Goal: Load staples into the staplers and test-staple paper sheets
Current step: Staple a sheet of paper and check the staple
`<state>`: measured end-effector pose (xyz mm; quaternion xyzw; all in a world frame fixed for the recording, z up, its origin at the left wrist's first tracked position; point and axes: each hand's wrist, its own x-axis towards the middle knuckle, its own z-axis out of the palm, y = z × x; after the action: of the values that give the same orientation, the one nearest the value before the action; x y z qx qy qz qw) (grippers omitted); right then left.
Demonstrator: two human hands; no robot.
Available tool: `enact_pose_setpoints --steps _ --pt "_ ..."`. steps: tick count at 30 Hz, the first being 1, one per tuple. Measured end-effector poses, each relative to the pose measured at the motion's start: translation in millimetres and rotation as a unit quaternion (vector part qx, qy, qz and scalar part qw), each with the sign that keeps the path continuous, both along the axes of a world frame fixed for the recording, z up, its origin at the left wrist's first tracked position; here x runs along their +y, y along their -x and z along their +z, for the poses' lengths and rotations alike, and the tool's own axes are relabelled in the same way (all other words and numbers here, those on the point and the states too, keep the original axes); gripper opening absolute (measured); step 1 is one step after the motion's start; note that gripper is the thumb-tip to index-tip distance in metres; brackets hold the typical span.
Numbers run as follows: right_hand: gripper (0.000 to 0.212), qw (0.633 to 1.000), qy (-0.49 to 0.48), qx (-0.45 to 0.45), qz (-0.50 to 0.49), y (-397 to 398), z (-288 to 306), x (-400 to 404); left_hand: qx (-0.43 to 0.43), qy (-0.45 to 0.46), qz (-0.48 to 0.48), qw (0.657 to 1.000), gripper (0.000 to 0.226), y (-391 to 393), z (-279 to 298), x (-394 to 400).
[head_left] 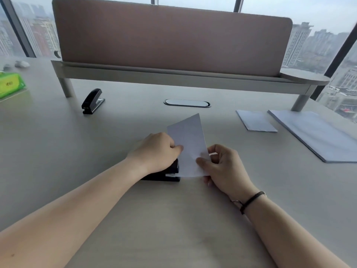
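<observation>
A black stapler (168, 173) lies on the desk in front of me, its mouth pointing right. My left hand (156, 151) rests on top of it, fingers curled over its body. A small white paper sheet (190, 144) stands tilted, its lower left corner inside the stapler's mouth. My right hand (222, 167) pinches the sheet's lower right edge between thumb and fingers. A second black stapler (92, 101) sits farther back on the left, apart from both hands.
A small stack of paper slips (256, 120) and a larger paper stack (316, 134) lie at the right. A green box (10, 84) sits at the far left. A raised shelf with a partition (173, 74) spans the back, above a cable grommet (187, 103).
</observation>
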<state>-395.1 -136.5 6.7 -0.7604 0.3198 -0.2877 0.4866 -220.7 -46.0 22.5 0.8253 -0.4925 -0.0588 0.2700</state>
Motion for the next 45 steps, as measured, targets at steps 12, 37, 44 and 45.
enact_pose_setpoints --steps 12,37,44,45 --pt "0.008 1.0 -0.002 0.011 -0.001 1.5 1.0 -1.0 0.022 -0.012 0.014 1.0 0.043 -1.9 -2.3 -0.9" --pt "0.017 0.999 -0.037 0.017 0.007 1.4 10.7 13.0 -0.267 -0.176 -0.028 0.947 0.039 23.0 8.6 -7.2" --pt "0.011 0.997 0.043 0.058 -0.008 0.1 9.5 20.6 -0.192 -0.129 -0.01 0.973 0.051 26.6 8.9 4.2" --pt "0.01 0.997 0.053 0.061 -0.01 -0.2 9.1 20.5 -0.184 -0.106 -0.011 0.977 0.051 27.8 9.5 7.1"
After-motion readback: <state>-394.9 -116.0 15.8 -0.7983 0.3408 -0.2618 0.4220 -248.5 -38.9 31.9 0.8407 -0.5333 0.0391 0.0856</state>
